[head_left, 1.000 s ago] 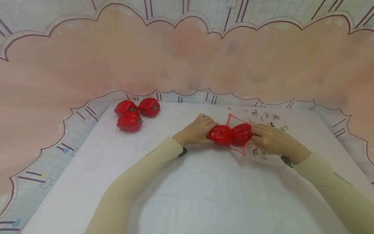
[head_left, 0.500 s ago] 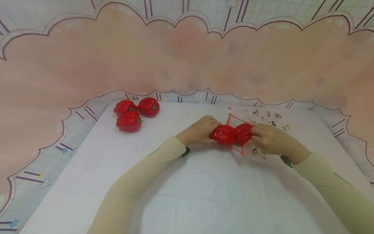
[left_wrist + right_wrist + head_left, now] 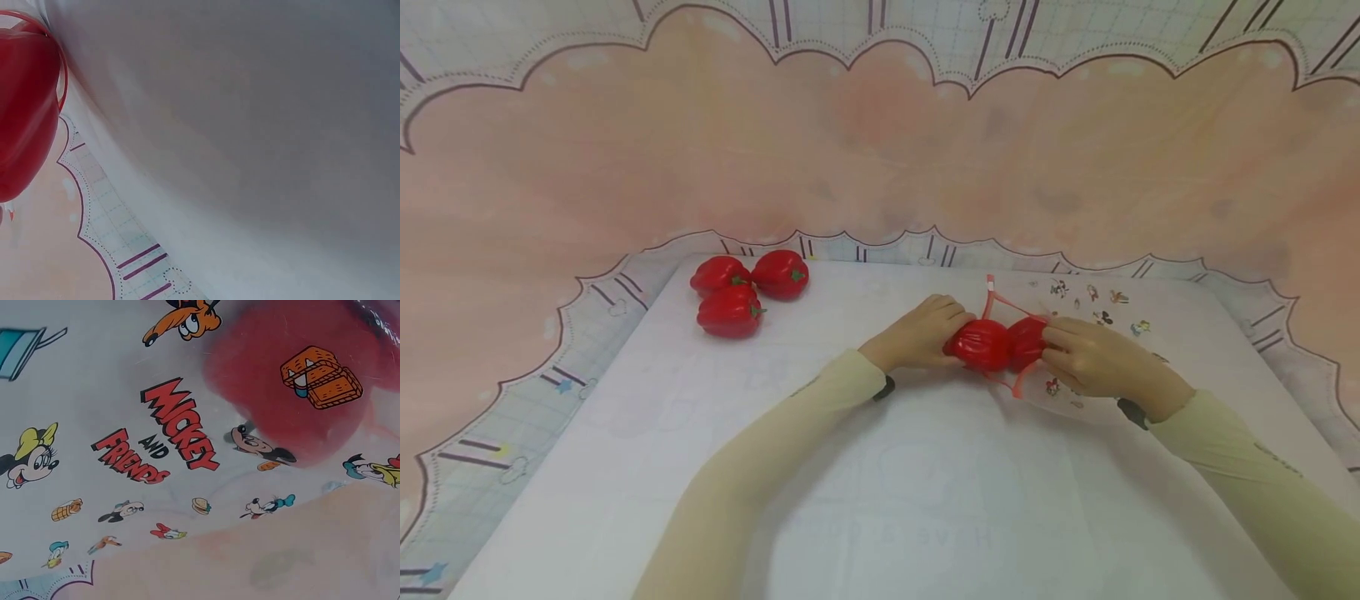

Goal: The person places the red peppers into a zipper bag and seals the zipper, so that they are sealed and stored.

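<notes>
My left hand (image 3: 925,333) grips the left end of a red bell pepper (image 3: 981,346) at the mouth of a clear plastic bag (image 3: 1078,302). That bag has a red trim and small cartoon prints. Touching this pepper, a second red bell pepper (image 3: 1026,343) lies farther right, partly covered by my right hand (image 3: 1093,358). The fingers of that hand pinch the bag at its opening. In the left wrist view, a red pepper (image 3: 25,112) fills the left edge beside a red loop. Through the printed plastic, the right wrist view shows a blurred red pepper (image 3: 275,406).
Toward the back left of the white-covered table (image 3: 880,500), three more red bell peppers with green stems sit together: one pepper (image 3: 730,312) in front, another pepper (image 3: 718,273) and a third pepper (image 3: 781,275) behind it. A patterned cloth (image 3: 880,167) rises behind the table.
My left hand has shifted right with its pepper, and the second pepper has slid right, farther behind my right hand. The right hand has hardly moved.
</notes>
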Demonstrator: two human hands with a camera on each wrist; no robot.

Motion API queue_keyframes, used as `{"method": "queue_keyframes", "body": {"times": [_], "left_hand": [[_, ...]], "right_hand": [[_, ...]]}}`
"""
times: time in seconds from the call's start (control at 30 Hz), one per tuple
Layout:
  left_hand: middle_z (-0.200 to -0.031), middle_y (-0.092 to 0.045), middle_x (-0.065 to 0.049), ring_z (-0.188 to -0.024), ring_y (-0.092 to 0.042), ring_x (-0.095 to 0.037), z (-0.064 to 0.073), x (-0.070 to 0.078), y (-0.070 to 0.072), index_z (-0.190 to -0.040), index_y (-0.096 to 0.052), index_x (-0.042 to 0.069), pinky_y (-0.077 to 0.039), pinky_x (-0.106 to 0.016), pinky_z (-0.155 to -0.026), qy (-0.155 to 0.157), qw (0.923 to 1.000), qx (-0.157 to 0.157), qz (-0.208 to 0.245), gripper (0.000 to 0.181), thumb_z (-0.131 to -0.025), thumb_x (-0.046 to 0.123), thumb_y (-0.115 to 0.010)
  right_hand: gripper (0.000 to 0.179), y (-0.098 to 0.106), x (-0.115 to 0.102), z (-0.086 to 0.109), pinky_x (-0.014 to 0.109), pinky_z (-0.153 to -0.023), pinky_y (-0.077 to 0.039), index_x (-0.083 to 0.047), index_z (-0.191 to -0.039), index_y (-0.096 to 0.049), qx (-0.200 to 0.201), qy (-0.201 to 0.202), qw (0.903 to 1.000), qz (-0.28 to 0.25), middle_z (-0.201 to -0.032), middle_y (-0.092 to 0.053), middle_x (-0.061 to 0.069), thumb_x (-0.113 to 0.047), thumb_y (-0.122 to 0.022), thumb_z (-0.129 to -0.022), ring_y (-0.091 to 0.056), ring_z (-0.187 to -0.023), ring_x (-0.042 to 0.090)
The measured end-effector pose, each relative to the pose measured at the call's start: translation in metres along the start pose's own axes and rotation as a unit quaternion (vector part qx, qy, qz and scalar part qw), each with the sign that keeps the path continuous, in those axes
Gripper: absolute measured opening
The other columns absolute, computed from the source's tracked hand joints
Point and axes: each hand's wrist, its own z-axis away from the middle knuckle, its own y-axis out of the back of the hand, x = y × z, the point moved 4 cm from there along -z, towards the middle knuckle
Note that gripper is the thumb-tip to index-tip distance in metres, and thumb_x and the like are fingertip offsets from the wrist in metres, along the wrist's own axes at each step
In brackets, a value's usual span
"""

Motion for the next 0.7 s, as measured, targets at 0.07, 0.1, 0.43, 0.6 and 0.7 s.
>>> {"method": "queue_keyframes", "body": {"times": [0.07,0.1,0.43,0.6,0.7], "left_hand": [[-0.123,-0.060,0.000,-0.115,-0.048,-0.014,-0.002,0.001,0.000,-0.128,-0.053,0.012,-0.040,-0.028,-0.104,0.002,1.0000,-0.002,0.004,0.059,-0.081,0.043,-0.070],[-0.123,-0.060,0.000,-0.115,-0.048,-0.013,-0.002,0.001,-0.001,-0.128,-0.053,0.012,-0.040,-0.027,-0.103,0.005,1.0000,-0.004,0.005,0.059,-0.081,0.044,-0.070],[-0.123,-0.060,0.002,-0.113,-0.048,-0.011,-0.009,0.005,-0.001,-0.129,-0.053,0.014,-0.041,-0.026,-0.101,0.024,0.9992,-0.007,0.032,0.060,-0.080,0.044,-0.070],[-0.124,-0.059,0.002,-0.114,-0.048,-0.011,-0.012,0.007,-0.003,-0.130,-0.052,0.015,-0.041,-0.025,-0.101,0.032,0.9983,-0.009,0.047,0.061,-0.080,0.043,-0.071],[-0.124,-0.059,0.002,-0.115,-0.047,-0.011,-0.015,0.008,-0.004,-0.130,-0.052,0.014,-0.040,-0.025,-0.101,0.030,0.9983,-0.007,0.049,0.060,-0.080,0.043,-0.070]], "right_hand": [[0.030,0.000,0.000,0.000,0.034,-0.068,-0.059,-0.005,-0.077,-0.065,0.000,-0.001,1.0000,0.005,-0.076,-0.063,0.008,-0.009,-0.085,-0.055,-0.060,-0.074,0.020],[0.030,-0.001,0.000,0.000,0.034,-0.068,-0.059,-0.005,-0.077,-0.065,0.001,-0.001,1.0000,0.008,-0.076,-0.063,0.009,-0.009,-0.085,-0.055,-0.060,-0.074,0.020],[0.032,0.000,-0.001,0.001,0.036,-0.069,-0.058,-0.004,-0.079,-0.067,-0.002,-0.005,0.9999,0.015,-0.079,-0.065,0.010,-0.010,-0.087,-0.054,-0.063,-0.077,0.023],[0.032,0.003,-0.001,0.002,0.035,-0.068,-0.058,-0.004,-0.078,-0.067,0.006,-0.002,1.0000,0.007,-0.078,-0.064,0.010,-0.007,-0.086,-0.053,-0.061,-0.076,0.022],[0.029,0.003,-0.002,0.002,0.035,-0.067,-0.058,-0.004,-0.078,-0.067,0.015,0.000,0.9999,0.002,-0.078,-0.063,0.010,-0.006,-0.084,-0.055,-0.060,-0.075,0.021]]}}
